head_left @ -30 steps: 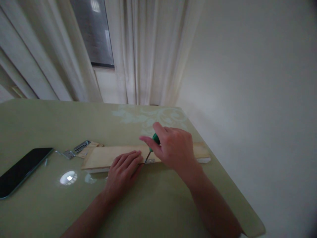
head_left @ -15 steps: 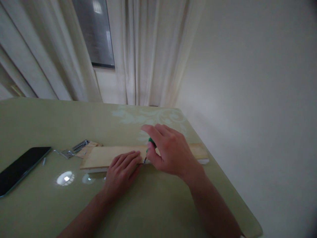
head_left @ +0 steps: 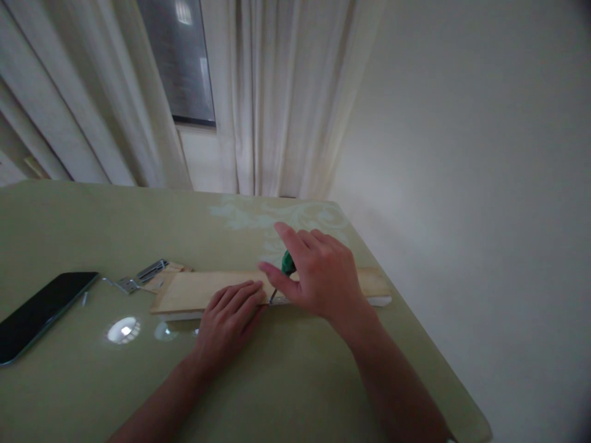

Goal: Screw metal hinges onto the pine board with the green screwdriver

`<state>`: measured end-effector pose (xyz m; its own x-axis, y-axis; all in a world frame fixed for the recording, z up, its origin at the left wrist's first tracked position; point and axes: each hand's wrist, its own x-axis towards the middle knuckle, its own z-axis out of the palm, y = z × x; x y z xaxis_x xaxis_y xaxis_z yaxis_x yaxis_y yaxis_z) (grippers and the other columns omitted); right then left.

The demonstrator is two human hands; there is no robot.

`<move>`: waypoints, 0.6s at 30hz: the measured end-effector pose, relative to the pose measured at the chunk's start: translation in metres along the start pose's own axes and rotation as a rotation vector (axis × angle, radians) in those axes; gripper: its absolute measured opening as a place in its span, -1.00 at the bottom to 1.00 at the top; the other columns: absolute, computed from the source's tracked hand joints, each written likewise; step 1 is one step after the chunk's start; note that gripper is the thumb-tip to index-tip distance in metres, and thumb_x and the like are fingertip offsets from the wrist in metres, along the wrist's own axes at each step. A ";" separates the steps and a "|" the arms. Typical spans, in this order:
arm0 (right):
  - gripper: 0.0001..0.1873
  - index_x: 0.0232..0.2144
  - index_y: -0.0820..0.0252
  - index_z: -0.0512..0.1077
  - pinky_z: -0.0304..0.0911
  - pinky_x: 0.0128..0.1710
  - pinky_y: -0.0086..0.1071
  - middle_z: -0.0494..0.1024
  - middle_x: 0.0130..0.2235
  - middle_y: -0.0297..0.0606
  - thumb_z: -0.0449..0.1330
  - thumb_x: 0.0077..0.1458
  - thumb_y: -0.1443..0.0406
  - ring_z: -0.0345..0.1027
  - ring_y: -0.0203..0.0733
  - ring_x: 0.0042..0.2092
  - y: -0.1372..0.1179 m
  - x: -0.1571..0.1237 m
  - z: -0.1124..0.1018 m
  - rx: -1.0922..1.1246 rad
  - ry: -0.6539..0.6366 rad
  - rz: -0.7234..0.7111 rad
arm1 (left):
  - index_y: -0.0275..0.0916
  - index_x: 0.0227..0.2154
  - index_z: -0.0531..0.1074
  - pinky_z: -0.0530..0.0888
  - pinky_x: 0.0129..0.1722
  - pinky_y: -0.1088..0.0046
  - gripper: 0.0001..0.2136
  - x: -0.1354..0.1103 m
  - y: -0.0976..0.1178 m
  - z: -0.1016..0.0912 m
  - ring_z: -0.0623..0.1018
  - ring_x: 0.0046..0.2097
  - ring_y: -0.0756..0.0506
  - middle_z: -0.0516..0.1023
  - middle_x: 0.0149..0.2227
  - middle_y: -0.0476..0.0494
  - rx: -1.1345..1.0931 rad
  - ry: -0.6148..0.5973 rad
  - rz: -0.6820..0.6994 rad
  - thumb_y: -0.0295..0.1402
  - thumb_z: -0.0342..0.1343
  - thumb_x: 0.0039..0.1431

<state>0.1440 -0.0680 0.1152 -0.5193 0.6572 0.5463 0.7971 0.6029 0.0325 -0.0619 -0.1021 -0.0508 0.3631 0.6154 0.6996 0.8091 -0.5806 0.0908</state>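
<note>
A pale wooden board (head_left: 194, 289) lies flat on the green table (head_left: 286, 381). My left hand (head_left: 228, 320) rests palm down on the board's near edge, fingers stretched out flat. My right hand (head_left: 321, 277) is wrapped round a small green-handled screwdriver (head_left: 287, 264), whose thin shaft (head_left: 274, 294) slants down to a small metal plate (head_left: 281, 300) on the board, just beside my left fingertips. The right end of the board (head_left: 376, 284) shows past my right hand.
A dark phone (head_left: 39, 314) lies at the left of the table. Metal hinges (head_left: 138, 278) and a small wood piece sit beyond the board's left end. The table's right edge (head_left: 443, 363) drops off near a plain wall. Curtains (head_left: 277, 92) hang behind.
My right hand has turned on the screwdriver handle, its fingers shifting around it, while the tip stays at the metal plate. My left hand and the board have stayed put.
</note>
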 end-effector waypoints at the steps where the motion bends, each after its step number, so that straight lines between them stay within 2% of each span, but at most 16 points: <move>1: -0.33 0.27 0.17 0.41 0.20 -0.29 -0.25 0.66 -0.25 -0.15 0.00 0.42 -0.15 0.47 -0.02 -0.23 0.000 0.001 0.001 -0.034 -0.004 0.079 | -0.17 0.02 0.54 0.43 0.13 0.17 -0.83 0.000 0.000 0.000 0.62 0.14 -0.22 0.68 0.10 -0.17 -0.001 0.000 0.001 -0.37 0.14 0.46; 2: -0.31 0.27 0.15 0.40 0.18 -0.33 -0.27 0.66 -0.28 -0.17 -0.02 0.42 -0.18 0.48 -0.04 -0.28 0.001 0.001 0.002 -0.047 -0.010 0.147 | -0.17 0.03 0.54 0.42 0.14 0.17 -0.83 0.000 0.000 0.000 0.61 0.15 -0.22 0.68 0.12 -0.16 -0.004 -0.001 0.003 -0.38 0.15 0.46; 4: -0.40 0.30 0.14 0.35 0.19 -0.34 -0.30 0.68 -0.23 -0.19 -0.02 0.47 -0.09 0.51 -0.07 -0.27 0.003 0.002 0.003 0.006 -0.029 0.201 | -0.16 0.05 0.53 0.41 0.15 0.18 -0.81 0.000 0.000 0.000 0.61 0.16 -0.21 0.67 0.13 -0.16 -0.010 -0.003 0.004 -0.38 0.15 0.46; 7: -0.55 0.32 0.14 0.29 0.32 -0.13 -0.31 0.64 -0.01 -0.18 0.01 0.49 0.20 0.52 -0.11 -0.07 0.003 0.001 0.000 0.224 -0.065 0.026 | -0.17 0.04 0.54 0.41 0.15 0.18 -0.82 0.000 0.000 -0.001 0.61 0.15 -0.21 0.68 0.12 -0.16 -0.011 0.001 0.003 -0.37 0.13 0.46; 10: -0.54 0.30 0.15 0.30 0.33 0.06 -0.28 0.57 0.06 -0.16 0.02 0.40 0.33 0.46 -0.12 0.04 0.000 -0.001 -0.002 0.378 -0.079 -0.160 | -0.17 0.01 0.55 0.41 0.13 0.20 -0.82 0.001 0.000 -0.001 0.62 0.12 -0.22 0.69 0.08 -0.18 0.000 0.009 0.005 -0.35 0.09 0.49; 13: -0.60 0.19 0.17 0.39 0.34 -0.05 -0.25 0.59 -0.04 -0.14 0.07 0.43 0.15 0.47 -0.05 -0.02 -0.002 -0.001 0.003 0.274 -0.021 -0.103 | -0.17 0.00 0.55 0.41 0.13 0.21 -0.82 0.001 0.000 -0.001 0.62 0.12 -0.21 0.70 0.06 -0.17 0.003 0.016 0.006 -0.35 0.07 0.50; 16: -0.45 0.04 0.17 0.47 0.22 -0.31 -0.27 0.62 -0.25 -0.17 0.03 0.43 -0.13 0.49 -0.04 -0.24 0.000 0.001 0.010 0.023 0.042 0.109 | -0.17 0.03 0.54 0.39 0.15 0.20 -0.82 0.000 -0.001 0.001 0.61 0.15 -0.21 0.68 0.11 -0.15 -0.006 0.004 0.004 -0.36 0.10 0.49; 18: -0.50 -0.03 0.16 0.49 0.11 -0.39 -0.29 0.62 -0.34 -0.22 0.00 0.46 -0.09 0.47 -0.09 -0.35 0.001 0.001 0.011 -0.034 0.046 0.200 | -0.17 0.04 0.53 0.39 0.16 0.20 -0.82 0.000 -0.001 0.002 0.60 0.15 -0.20 0.67 0.13 -0.14 -0.014 0.004 0.004 -0.36 0.10 0.49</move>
<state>0.1410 -0.0618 0.1067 -0.3354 0.7407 0.5822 0.8933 0.4463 -0.0533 -0.0619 -0.1009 -0.0521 0.3645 0.6111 0.7026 0.8012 -0.5904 0.0979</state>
